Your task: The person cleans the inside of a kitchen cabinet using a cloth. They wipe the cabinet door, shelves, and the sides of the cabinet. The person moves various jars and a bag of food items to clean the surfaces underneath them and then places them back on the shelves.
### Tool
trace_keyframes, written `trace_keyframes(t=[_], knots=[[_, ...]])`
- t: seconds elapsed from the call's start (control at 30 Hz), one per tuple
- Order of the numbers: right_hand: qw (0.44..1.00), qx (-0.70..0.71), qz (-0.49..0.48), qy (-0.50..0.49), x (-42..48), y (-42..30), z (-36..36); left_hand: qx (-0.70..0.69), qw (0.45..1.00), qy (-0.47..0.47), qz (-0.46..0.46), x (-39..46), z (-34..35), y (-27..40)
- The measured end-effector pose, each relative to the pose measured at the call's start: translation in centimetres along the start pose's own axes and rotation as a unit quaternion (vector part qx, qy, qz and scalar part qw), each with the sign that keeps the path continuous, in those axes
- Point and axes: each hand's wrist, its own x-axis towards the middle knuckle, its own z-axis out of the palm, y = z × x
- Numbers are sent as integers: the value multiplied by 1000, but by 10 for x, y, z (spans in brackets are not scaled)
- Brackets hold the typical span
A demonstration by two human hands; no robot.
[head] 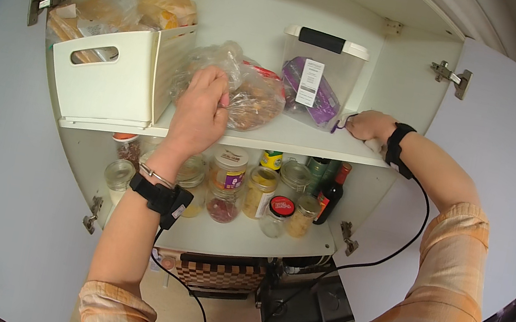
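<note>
My left hand (200, 112) is closed on a clear plastic bag (254, 108) of brown dried food, whose film creases out from my fingers. The bag rests on the upper shelf (293, 139) of a white cabinet. At the shelf's right end, my right hand (370, 125) is curled over a small white item (373, 145), mostly hidden beneath the palm. A thin dark purple cord (339, 123) runs by its fingertips. Between my hands stands a clear plastic container (357, 70) with a black-clasped lid and a purple packet (323, 101) inside.
A white handled bin (99, 91) full of food packets stands at the left. Several glass jars (259, 197) and a dark red-capped bottle (330, 199) fill the lower shelf. Both cabinet doors (503, 152) are swung out. Black cables (410, 239) trail from my wristbands.
</note>
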Motion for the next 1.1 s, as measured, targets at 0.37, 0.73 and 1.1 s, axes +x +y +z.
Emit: trace_keyframes(t=[0.37, 0.73, 1.1], knots=[[994, -8, -47, 100, -54, -34, -7, -23, 1000, 4, -16, 0, 6, 3], [989, 45, 47, 133, -22, 40, 38, -21, 999, 14, -31, 3, 3, 7], [973, 88, -68, 204, -76, -84, -1, 5, 1000, 15, -7, 0, 1, 2]])
